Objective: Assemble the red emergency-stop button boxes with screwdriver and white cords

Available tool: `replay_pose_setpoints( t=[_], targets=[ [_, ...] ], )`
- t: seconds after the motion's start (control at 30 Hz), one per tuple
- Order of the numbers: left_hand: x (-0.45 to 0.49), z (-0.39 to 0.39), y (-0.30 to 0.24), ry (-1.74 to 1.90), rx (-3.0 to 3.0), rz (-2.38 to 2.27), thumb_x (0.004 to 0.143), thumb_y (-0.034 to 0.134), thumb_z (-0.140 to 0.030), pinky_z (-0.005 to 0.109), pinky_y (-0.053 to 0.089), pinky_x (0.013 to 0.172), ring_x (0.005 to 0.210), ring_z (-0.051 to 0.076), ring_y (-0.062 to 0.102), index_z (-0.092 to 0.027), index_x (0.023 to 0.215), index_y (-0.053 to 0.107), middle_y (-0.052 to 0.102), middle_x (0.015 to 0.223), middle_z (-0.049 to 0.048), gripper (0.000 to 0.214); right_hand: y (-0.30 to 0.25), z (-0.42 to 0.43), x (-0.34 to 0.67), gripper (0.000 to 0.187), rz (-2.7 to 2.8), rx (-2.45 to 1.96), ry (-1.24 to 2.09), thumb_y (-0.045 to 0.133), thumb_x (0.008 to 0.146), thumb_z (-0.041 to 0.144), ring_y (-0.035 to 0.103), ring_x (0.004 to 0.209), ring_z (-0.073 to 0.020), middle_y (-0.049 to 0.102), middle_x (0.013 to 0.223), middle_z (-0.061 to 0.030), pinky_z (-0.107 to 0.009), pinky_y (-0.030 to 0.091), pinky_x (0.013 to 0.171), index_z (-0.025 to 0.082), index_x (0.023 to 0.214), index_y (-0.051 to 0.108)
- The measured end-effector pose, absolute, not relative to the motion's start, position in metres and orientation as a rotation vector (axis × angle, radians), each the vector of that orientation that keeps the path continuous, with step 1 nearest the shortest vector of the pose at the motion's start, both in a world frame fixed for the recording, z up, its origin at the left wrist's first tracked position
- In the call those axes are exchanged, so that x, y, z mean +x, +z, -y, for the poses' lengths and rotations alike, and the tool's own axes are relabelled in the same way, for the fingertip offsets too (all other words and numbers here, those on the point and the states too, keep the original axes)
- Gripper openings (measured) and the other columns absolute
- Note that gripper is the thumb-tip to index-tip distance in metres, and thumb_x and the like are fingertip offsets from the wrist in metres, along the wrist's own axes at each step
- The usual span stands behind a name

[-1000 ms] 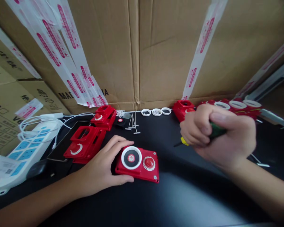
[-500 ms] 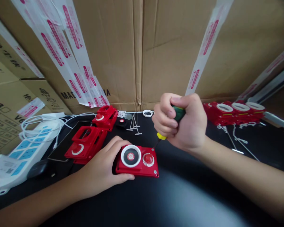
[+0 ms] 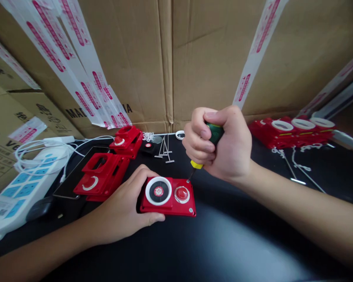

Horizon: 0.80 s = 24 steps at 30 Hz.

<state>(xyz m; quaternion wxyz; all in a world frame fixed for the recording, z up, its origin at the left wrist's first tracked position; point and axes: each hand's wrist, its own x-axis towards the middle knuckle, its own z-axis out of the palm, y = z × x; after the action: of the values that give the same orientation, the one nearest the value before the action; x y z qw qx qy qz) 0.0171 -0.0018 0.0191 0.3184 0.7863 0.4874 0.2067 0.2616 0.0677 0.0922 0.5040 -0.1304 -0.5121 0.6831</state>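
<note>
A red box (image 3: 176, 209) with a white-ringed black dial and a round red button lies on the black tabletop. My left hand (image 3: 132, 203) is closed around its left end, thumb along the near side. Wrapped in my right hand (image 3: 220, 147) is a screwdriver (image 3: 197, 165) with a green and yellow handle. Its shaft slants down to the screw at the box's far right corner, and the tip appears to touch the screw head. Another screw shows at the near right corner.
Similar red housings (image 3: 98, 176) lie at the left beside a dark tablet (image 3: 67, 188). A white power strip (image 3: 38, 176) with cables is farther left. Behind stand thin metal T-shaped rods (image 3: 164, 152) and a white ring (image 3: 180, 135). More red boxes (image 3: 294, 133) sit at the right, before cardboard (image 3: 208, 58).
The view has shifted slightly, so everything sits a little differently in the picture. The screwdriver stays at the same corner screw, and my left hand keeps its hold on the box.
</note>
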Motion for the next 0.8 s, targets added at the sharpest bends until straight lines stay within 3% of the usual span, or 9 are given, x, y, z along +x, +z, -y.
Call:
replay_pose_setpoints(
  t=[0.3, 0.43, 0.53, 0.63, 0.7, 0.8],
  targets=[
    [0.015, 0.003, 0.016, 0.600, 2.108, -1.260, 0.081, 0.091, -0.025, 0.040, 0.062, 0.085, 0.100, 0.024, 0.070, -0.031, 0.126, 0.054, 0.063, 0.119, 0.0003, 0.059, 0.090, -0.068, 0.260, 0.043, 1.298, -0.346, 1.609, 0.064, 0.093, 0.042, 0.015, 0.040, -0.0067, 0.031, 0.048, 0.0090, -0.021, 0.017, 0.038, 0.026, 0.064, 0.036],
    [0.018, 0.003, 0.018, 0.582, 2.106, -1.268, 0.080, 0.092, -0.024, 0.040, 0.063, 0.086, 0.100, 0.025, 0.071, -0.030, 0.124, 0.055, 0.064, 0.118, -0.0002, 0.058, 0.090, -0.070, 0.260, 0.038, 1.349, -0.336, 1.639, 0.062, 0.096, 0.041, 0.017, 0.041, -0.0070, 0.033, 0.050, 0.0091, -0.021, 0.016, 0.039, 0.025, 0.066, 0.044],
    [0.019, 0.002, 0.018, 0.604, 2.114, -1.262, 0.080, 0.093, -0.024, 0.041, 0.063, 0.088, 0.101, 0.025, 0.071, -0.030, 0.124, 0.055, 0.063, 0.119, 0.0001, 0.057, 0.094, -0.071, 0.266, 0.037, 1.508, -0.321, 1.651, 0.056, 0.103, 0.036, 0.030, 0.043, -0.0098, 0.041, 0.055, 0.0067, -0.025, 0.030, 0.044, 0.024, 0.068, 0.050],
    [0.017, 0.001, 0.017, 0.615, 2.147, -1.248, 0.081, 0.094, -0.026, 0.043, 0.063, 0.091, 0.107, 0.026, 0.071, -0.030, 0.127, 0.055, 0.062, 0.123, 0.0013, 0.060, 0.106, -0.068, 0.276, 0.039, 1.875, -0.413, 1.393, 0.047, 0.111, 0.029, 0.055, 0.065, -0.0159, 0.056, 0.070, 0.0004, -0.033, 0.049, 0.069, 0.022, 0.074, 0.056],
    [0.015, 0.002, 0.016, 0.623, 2.177, -1.231, 0.083, 0.094, -0.027, 0.045, 0.063, 0.095, 0.111, 0.027, 0.071, -0.031, 0.130, 0.055, 0.061, 0.127, 0.0023, 0.062, 0.118, -0.065, 0.285, 0.039, 2.125, -0.573, 1.070, 0.042, 0.114, 0.028, 0.056, 0.079, -0.0170, 0.060, 0.081, -0.0014, -0.033, 0.046, 0.077, 0.022, 0.080, 0.059],
    [0.012, 0.003, 0.011, 0.626, 2.222, -1.176, 0.088, 0.092, -0.030, 0.048, 0.063, 0.101, 0.121, 0.030, 0.071, -0.033, 0.137, 0.051, 0.061, 0.135, 0.0043, 0.064, 0.135, -0.062, 0.296, 0.044, 2.339, -0.830, 0.608, 0.039, 0.119, 0.039, 0.050, 0.073, -0.0165, 0.058, 0.080, -0.0003, -0.033, 0.037, 0.068, 0.023, 0.082, 0.056]
  ],
)
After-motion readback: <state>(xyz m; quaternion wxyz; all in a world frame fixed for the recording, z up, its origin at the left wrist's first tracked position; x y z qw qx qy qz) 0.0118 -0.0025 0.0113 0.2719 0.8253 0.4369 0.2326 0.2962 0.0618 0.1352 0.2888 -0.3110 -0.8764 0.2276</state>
